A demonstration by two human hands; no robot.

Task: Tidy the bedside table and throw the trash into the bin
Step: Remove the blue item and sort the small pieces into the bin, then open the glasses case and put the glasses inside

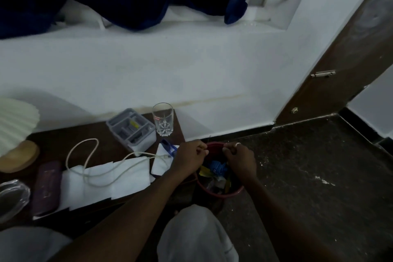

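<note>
A red bin stands on the floor at the right end of the dark wooden bedside table. Inside it lie blue crumpled trash and yellow scraps. My left hand and my right hand hover side by side over the bin's far rim, fingers curled shut, and I see nothing in them. On the table lie white paper sheets under a looped white cable, a purple case, a blue item on a white card, a grey organiser tray and a drinking glass.
A pleated white lamp with a wooden base stands at the table's left, and a glass dish sits at the front left. My knee is just below the bin. Dark speckled floor extends right to a brown door.
</note>
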